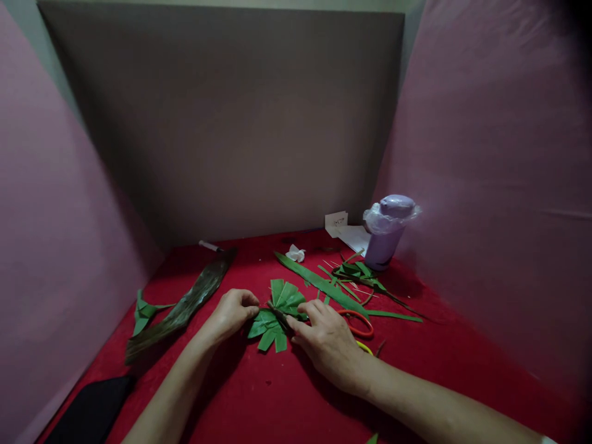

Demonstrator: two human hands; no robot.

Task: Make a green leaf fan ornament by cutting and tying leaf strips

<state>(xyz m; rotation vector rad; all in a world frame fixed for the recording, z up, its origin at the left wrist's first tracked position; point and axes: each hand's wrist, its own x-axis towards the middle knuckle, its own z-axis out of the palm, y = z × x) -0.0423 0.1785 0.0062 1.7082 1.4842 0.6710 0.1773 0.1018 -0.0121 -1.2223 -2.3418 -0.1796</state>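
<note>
Between my hands lies a green leaf piece [287,297] with its ends cut into fanned-out strips and a brownish strip across its middle. My left hand [234,313] has thumb and fingertips pinched together at its left edge. The fingers of my right hand [327,339] are closed on its right side, partly hiding it. Just beyond my right hand are scissors with a red handle loop [369,328] and a yellow part, the rest covered by the hand. A long green leaf [324,285] stretches behind them.
On the red cloth [272,407] at left are a long dark dried leaf [192,305], a folded green leaf piece [144,312] and a flat black object [90,410]. At back right stand a purple tumbler [382,246], white paper [355,237], leaf scraps [355,269] and thin sticks.
</note>
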